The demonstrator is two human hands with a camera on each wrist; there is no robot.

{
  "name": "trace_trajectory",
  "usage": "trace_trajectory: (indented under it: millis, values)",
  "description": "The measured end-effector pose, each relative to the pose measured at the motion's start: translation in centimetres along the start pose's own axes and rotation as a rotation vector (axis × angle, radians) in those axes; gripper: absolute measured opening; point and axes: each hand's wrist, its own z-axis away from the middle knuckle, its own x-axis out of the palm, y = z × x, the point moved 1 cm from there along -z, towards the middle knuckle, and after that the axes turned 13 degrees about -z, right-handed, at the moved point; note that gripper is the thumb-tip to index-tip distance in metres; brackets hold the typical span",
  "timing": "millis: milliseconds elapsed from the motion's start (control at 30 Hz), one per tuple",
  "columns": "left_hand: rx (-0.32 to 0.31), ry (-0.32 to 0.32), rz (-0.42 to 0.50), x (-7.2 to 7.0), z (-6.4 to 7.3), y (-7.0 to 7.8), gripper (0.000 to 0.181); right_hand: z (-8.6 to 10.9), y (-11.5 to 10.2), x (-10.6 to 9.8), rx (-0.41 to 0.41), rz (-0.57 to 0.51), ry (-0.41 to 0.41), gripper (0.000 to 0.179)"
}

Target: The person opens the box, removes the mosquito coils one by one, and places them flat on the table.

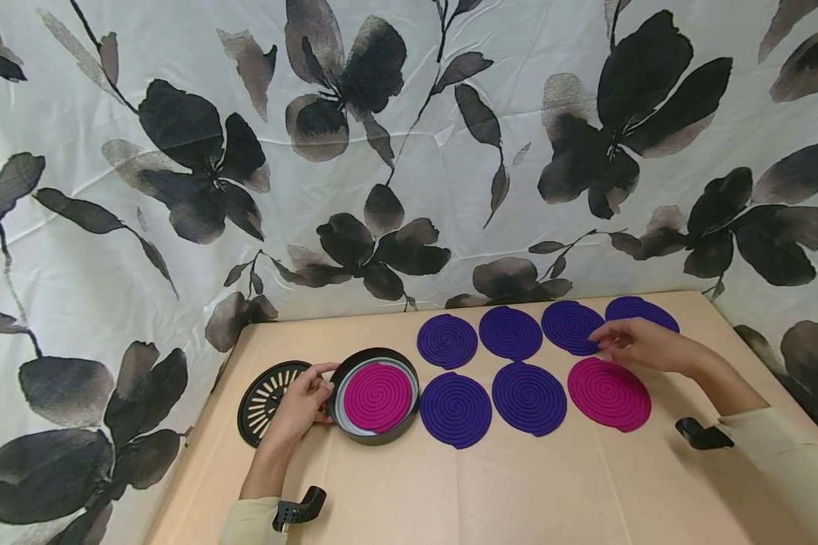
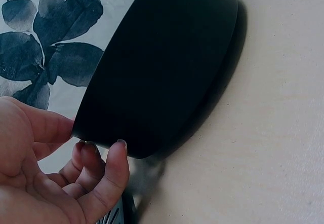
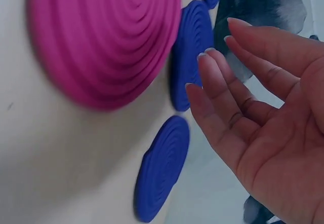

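At the left of the table, my left hand (image 1: 300, 407) holds the left side of a round black coaster holder (image 1: 388, 438). Its thumb and fingers meet the dark wall in the left wrist view (image 2: 157, 72). A pink spiral coaster (image 1: 378, 397) lies inside the holder, over a pale lining. My right hand (image 1: 644, 347) hovers between a second pink coaster (image 1: 610, 395) and the dark blue coasters (image 1: 570, 327) of the back row. In the right wrist view its fingers (image 3: 217, 82) are loosely bent, apart from one another, with nothing held.
A black slotted disc (image 1: 254, 412) lies left of the holder, partly behind my left forearm. Several blue coasters (image 1: 455, 409) lie in two rows right of the holder, on the light tabletop (image 1: 518, 492). A floral cloth (image 1: 409, 151) hangs behind the table.
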Motion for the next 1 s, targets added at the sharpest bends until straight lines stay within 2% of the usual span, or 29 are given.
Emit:
trace_trajectory:
  millis: [367, 600, 1000]
  values:
    - [0.008, -0.003, 0.001, 0.0, 0.0, 0.1, 0.038, -2.2, -3.6, 2.0, -0.042, -0.037, -0.05, 0.035]
    - [0.009, 0.004, -0.003, 0.1, 0.0, 0.1, 0.037, -3.6, -5.3, 3.3, -0.045, -0.122, -0.073, 0.035]
    - [0.001, -0.002, -0.007, 0.1, -0.2, -0.2, 0.039, -6.5, -7.3, 5.8, -0.164, -0.119, -0.111, 0.033]
